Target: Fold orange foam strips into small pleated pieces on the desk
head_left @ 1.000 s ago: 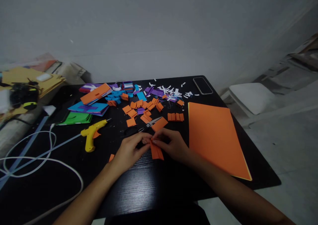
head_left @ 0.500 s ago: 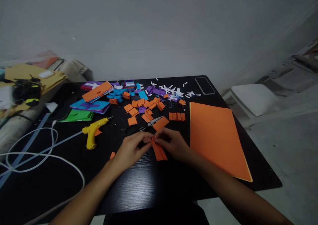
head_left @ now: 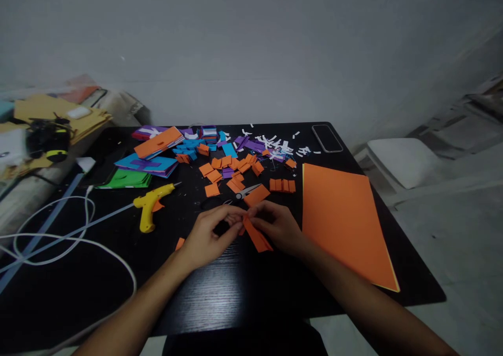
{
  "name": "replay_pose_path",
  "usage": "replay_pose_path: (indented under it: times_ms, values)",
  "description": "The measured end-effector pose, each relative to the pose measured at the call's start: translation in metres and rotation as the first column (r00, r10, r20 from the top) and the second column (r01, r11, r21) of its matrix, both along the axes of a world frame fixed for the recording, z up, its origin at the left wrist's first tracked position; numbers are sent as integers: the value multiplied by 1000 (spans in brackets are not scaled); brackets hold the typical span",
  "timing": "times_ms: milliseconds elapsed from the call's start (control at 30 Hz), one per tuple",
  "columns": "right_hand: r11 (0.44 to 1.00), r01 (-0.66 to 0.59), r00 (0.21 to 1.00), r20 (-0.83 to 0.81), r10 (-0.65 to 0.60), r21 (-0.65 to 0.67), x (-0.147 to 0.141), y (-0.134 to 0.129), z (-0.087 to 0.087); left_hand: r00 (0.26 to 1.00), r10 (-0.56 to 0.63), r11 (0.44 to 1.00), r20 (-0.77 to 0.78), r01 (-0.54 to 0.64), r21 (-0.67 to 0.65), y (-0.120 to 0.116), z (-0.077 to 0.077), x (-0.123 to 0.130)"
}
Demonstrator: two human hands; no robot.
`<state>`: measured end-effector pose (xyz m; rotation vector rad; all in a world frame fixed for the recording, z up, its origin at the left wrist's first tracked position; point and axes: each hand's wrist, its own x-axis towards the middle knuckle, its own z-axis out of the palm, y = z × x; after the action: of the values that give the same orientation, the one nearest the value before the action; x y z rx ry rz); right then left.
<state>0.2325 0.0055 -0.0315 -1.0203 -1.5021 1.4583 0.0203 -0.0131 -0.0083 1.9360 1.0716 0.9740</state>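
Both hands meet near the middle of the black table (head_left: 220, 298). Between the fingertips of my left hand (head_left: 214, 234) and my right hand (head_left: 277, 225) is the upper end of a folded orange paper strip (head_left: 258, 236), which slants down to the right. Each hand pinches it with thumb and fingers. Just beyond them lie scissors (head_left: 244, 192) with dark handles, partly under an orange paper piece (head_left: 257, 195). Small folded orange pieces (head_left: 214, 176) are scattered behind the scissors.
At left lie a yellow glue gun (head_left: 148, 209) and a looping white cable (head_left: 113, 259). Stacked coloured papers (head_left: 147, 164), purple and white scraps (head_left: 271, 146) and a phone (head_left: 327, 138) lie farther back. Large orange sheets (head_left: 346, 219) are on the right, near a white stool (head_left: 403, 162).
The lower end of the orange strip has swung to the right, and it now lies more slanted between my fingers. The whole view has shifted slightly.
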Motion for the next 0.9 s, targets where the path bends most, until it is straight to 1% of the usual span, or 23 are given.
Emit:
replay_pose_path:
  times_ms: [167,367,533,667,900]
  values:
    - [1000,-18,1000,2,18,10,1,-2,1,999,0,998,41,3,-56,0,3,0]
    - [998,-33,999,45,30,57,1,-2,2,1000,-17,997,9,18,-69,3,5,-1]
    - [997,-44,997,62,40,67,1,-2,3,1000,-28,995,15,29,-92,5,7,-1]
    - [997,-40,997,73,35,71,1,-2,3,1000,-23,995,16,25,-100,5,6,-1]
    - [998,-36,998,53,33,48,0,-1,-3,1000,-17,994,8,17,-105,4,3,-2]
